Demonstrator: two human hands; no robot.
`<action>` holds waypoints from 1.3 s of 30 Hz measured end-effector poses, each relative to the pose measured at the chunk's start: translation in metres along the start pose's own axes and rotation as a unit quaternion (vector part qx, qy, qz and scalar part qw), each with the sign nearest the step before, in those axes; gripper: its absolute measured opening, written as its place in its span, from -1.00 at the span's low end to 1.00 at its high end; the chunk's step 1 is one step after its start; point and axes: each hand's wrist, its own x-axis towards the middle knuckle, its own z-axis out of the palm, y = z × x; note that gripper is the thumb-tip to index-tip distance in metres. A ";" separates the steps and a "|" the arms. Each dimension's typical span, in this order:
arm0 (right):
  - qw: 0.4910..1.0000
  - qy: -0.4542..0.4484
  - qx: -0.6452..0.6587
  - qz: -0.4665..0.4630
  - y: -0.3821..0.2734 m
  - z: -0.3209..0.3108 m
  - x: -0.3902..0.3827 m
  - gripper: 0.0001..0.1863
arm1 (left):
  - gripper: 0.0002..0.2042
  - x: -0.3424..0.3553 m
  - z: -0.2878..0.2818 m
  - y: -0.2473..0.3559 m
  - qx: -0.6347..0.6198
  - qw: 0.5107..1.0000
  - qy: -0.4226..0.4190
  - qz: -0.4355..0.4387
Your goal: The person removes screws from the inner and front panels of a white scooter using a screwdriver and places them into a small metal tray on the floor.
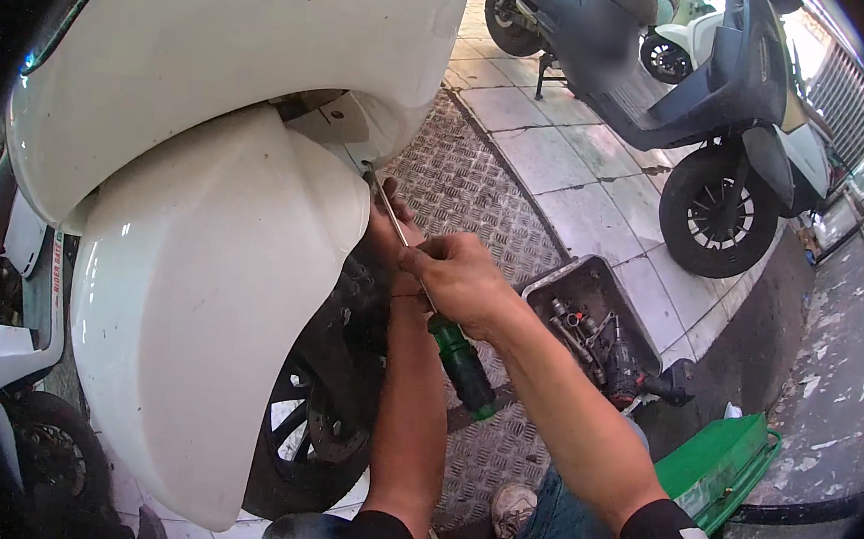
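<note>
A screwdriver (461, 365) with a green and black handle slants up and left, its thin metal shaft crossing in front of my left hand. My right hand (455, 276) is closed around the shaft just above the handle. The shaft's far end meets the lower edge of a white scooter's front body panel (362, 129). Close to that end, my left hand (393, 217) has its fingers curled beside the white front fender (206, 284). Part of this hand is hidden behind the shaft and my right hand, so what it grips does not show.
The scooter's front wheel (304, 451) is below the fender. A black tray (594, 311) of metal tools and a green case (714, 469) lie to the right. Beyond is a dark scooter (656, 75) on pale tiles. Textured metal plate (468, 177) covers the floor beneath my arms.
</note>
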 end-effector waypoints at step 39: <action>0.999 -0.037 0.025 0.015 -0.005 -0.008 0.013 -0.62 | -0.93 -0.003 -0.017 -0.013 0.169 0.979 -0.093 0.063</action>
